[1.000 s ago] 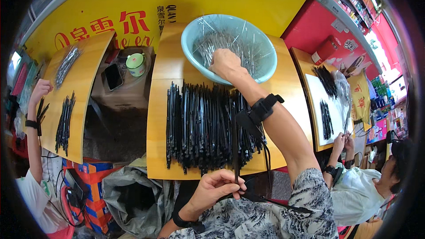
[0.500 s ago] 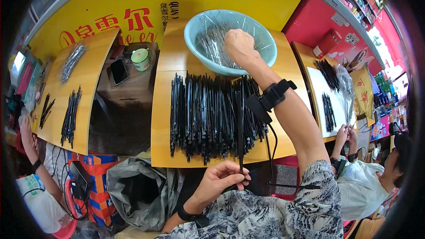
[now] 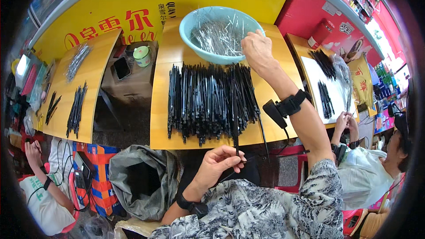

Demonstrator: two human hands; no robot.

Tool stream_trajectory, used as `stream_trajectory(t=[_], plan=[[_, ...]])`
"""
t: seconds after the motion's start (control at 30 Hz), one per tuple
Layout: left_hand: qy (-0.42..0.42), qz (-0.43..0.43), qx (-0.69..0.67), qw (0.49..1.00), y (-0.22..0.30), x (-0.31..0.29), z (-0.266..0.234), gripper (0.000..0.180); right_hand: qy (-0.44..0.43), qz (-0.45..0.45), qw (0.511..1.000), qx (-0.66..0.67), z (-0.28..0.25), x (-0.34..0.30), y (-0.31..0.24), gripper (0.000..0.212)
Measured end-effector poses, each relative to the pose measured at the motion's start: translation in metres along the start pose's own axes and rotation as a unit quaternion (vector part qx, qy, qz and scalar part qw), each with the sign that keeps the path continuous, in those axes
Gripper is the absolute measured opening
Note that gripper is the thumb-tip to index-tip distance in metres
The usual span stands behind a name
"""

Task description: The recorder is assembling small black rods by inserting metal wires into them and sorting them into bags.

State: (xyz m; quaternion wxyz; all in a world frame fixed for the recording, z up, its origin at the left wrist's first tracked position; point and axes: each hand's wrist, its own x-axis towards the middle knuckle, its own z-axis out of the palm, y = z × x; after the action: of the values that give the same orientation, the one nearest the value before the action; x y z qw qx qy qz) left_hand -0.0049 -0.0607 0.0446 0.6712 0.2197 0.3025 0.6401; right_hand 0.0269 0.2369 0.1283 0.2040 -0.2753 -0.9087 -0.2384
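My left hand (image 3: 218, 164) pinches the lower end of a long thin black strip (image 3: 235, 126), which points away from me over the table's front edge. Fingers closed, my right hand (image 3: 257, 51) is at the right rim of a light blue bowl (image 3: 197, 49). Whatever it may hold is too fine or hidden to make out. Many thin silver wires (image 3: 221, 35) lie in a tangle inside the bowl. Below it, a wide pile of similar black strips (image 3: 199, 102) is laid side by side, with one (image 3: 263, 130) slanting off at its right.
A grey sack (image 3: 118, 181) gapes below the table (image 3: 159, 119). Left are a phone (image 3: 121, 68), a green lidded cup (image 3: 141, 55) and a side table (image 3: 99, 68) with strips. At right, a co-worker's hands (image 3: 345, 121) hold a clear bag near a white board (image 3: 313, 77).
My right hand has come up out of the bowl's middle to its right rim. My left hand still pinches the black strip. The whole view has shifted slightly.
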Motion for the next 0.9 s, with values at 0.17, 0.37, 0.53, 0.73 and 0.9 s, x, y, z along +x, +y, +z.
stream_trajectory(t=[0.17, 0.37, 0.53, 0.73, 0.9], plan=[[0.007, -0.007, 0.018, 1.0, 0.001, -0.002, 0.0, 0.008, -0.066, 0.121, 0.975, 0.176, -0.008, -0.021, 0.016, 0.004], [0.025, 0.03, 0.045, 0.998, 0.001, 0.002, -0.003, 0.007, -0.176, 0.308, 0.72, 0.596, -0.04, -0.047, 0.021, 0.012], [0.044, 0.045, 0.022, 0.998, 0.004, -0.002, 0.0, 0.011, -0.146, 0.317, 0.532, 0.771, -0.073, -0.087, -0.007, 0.016], [0.068, 0.038, 0.004, 0.997, 0.008, 0.0, 0.009, 0.017, -0.135, 0.318, 0.419, 0.84, -0.096, -0.133, -0.048, 0.013], [0.079, 0.072, 0.013, 0.994, 0.014, 0.006, 0.01, 0.026, -0.155, 0.339, 0.398, 0.838, -0.102, -0.148, -0.066, 0.014]])
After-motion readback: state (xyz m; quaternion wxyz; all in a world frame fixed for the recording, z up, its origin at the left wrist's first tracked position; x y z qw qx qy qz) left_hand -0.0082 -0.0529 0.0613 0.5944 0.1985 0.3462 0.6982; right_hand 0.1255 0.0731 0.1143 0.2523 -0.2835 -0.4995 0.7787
